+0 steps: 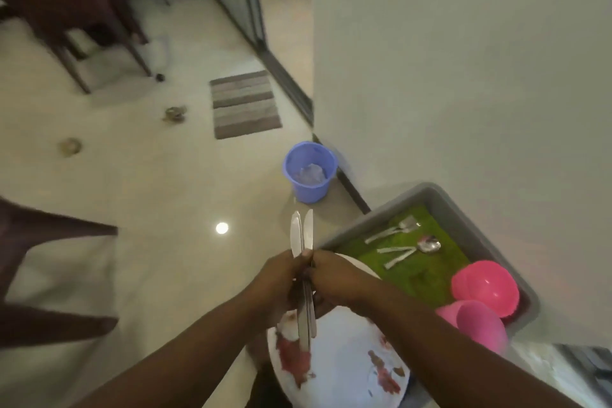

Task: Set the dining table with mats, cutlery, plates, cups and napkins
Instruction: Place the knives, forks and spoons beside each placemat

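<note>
Held: both our hands, left hand [278,278] and right hand [334,278], clasp the knives [303,238], blades pointing away; spoons [427,244] lie rightward in the tray [463,209], nearer our right.

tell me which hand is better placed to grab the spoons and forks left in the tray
Right. The right hand is next to the grey tray, where the forks and spoon lie. The left hand sits farther away and grips the knives.
</note>
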